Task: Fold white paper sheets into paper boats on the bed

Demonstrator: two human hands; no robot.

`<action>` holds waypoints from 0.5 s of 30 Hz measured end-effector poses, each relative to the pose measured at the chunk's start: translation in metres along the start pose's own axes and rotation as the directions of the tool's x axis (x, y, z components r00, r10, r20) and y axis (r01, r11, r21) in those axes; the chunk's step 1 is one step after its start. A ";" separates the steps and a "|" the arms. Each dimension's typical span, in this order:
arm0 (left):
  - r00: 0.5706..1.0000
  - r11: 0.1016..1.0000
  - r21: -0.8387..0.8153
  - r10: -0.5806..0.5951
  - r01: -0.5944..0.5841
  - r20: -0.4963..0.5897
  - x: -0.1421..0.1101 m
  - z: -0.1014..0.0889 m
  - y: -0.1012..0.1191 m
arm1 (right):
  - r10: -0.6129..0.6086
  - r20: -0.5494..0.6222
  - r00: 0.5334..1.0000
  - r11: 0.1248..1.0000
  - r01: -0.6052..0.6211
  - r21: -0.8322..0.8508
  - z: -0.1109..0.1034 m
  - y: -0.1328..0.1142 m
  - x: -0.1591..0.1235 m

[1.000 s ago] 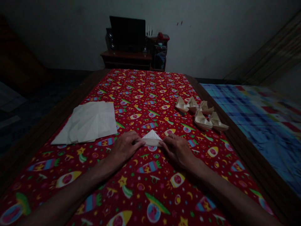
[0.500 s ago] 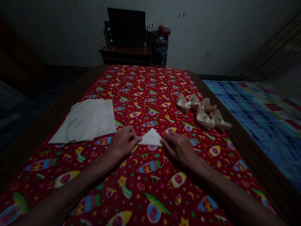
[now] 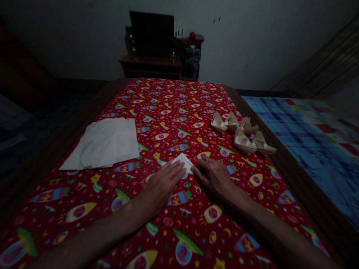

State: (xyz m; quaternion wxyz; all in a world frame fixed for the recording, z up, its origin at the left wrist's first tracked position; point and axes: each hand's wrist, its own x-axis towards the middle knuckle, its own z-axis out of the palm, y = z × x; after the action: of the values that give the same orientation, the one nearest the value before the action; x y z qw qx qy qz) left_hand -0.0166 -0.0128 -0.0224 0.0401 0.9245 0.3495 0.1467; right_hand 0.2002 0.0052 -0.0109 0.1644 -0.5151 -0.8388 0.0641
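A small folded paper (image 3: 183, 160), white and triangular with its peak pointing away from me, lies flat on the red patterned cloth. My left hand (image 3: 165, 179) rests flat over its left part, fingers stretched out and covering much of the lower edge. At the right corner, my right hand (image 3: 211, 173) has its fingers curled, with thumb and fingertips pinching the paper's tip. The paper's left corner is mostly hidden under my left hand.
To the left lies a fanned stack of white paper sheets (image 3: 109, 144). Several folded paper boats (image 3: 244, 140) stand near the table's right edge. At the far end are a dark monitor (image 3: 152, 34) on a desk (image 3: 151, 65) and a red telephone (image 3: 196, 37).
My left hand has let go of the left corner and moved right, flattening out on top of the folded paper. The right hand stays at the right corner.
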 end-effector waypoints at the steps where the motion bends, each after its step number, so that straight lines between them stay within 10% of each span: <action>1: 1.000 1.000 -0.010 -0.007 0.008 0.012 -0.001 0.002 0.004 | 0.000 -0.001 1.000 1.000 0.000 -0.003 0.000 0.000 0.000; 9: 0.997 0.999 0.044 -0.020 0.017 0.074 -0.001 -0.004 0.013 | -0.023 -0.172 0.985 0.996 0.007 -0.092 -0.001 -0.006 -0.003; 15: 0.997 0.996 0.093 -0.018 0.011 0.072 -0.002 -0.002 0.007 | -0.468 -0.133 0.873 0.882 0.454 -0.128 0.010 -0.009 -0.015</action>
State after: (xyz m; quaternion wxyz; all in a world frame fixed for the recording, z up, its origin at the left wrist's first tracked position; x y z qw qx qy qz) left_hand -0.0140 -0.0198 -0.0202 0.0109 0.9275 0.3611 0.0962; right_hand 0.1958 -0.0112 -0.0206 0.2175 -0.3107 -0.9235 -0.0576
